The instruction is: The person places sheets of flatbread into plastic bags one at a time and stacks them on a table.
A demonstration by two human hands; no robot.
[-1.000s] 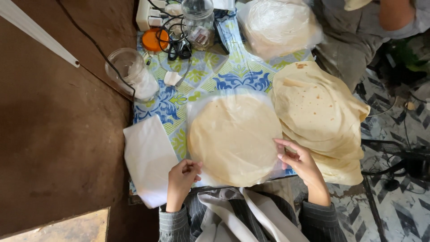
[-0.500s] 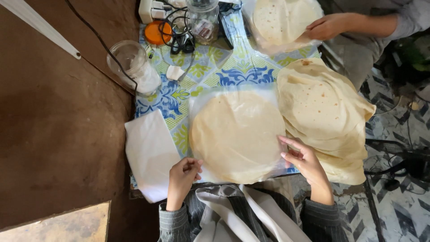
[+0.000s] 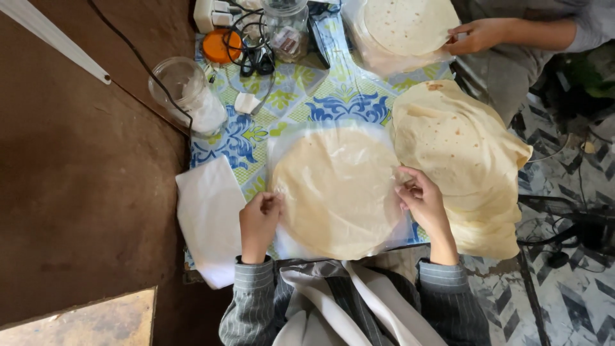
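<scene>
A round pale flatbread [image 3: 336, 192] lies inside a clear plastic bag [image 3: 285, 144] on the patterned tablecloth [image 3: 339, 102] in front of me. My left hand [image 3: 258, 221] pinches the bag's left edge beside the flatbread. My right hand [image 3: 423, 202] pinches the bag at the flatbread's right edge. A tall stack of flatbreads [image 3: 464, 154] sits just right of my right hand.
Another person's hand [image 3: 474, 35] holds a bagged flatbread [image 3: 407, 25] at the top right. White sheets [image 3: 208, 214] lie at the left. A clear jar [image 3: 186, 93], a glass jar [image 3: 285, 25], an orange lid [image 3: 221, 45] and cables [image 3: 253, 57] stand at the table's far end.
The other person's hand has come into view at the top right and taken hold of the bagged flatbread there. My hands stay at the bag's edges, the right one slightly higher.
</scene>
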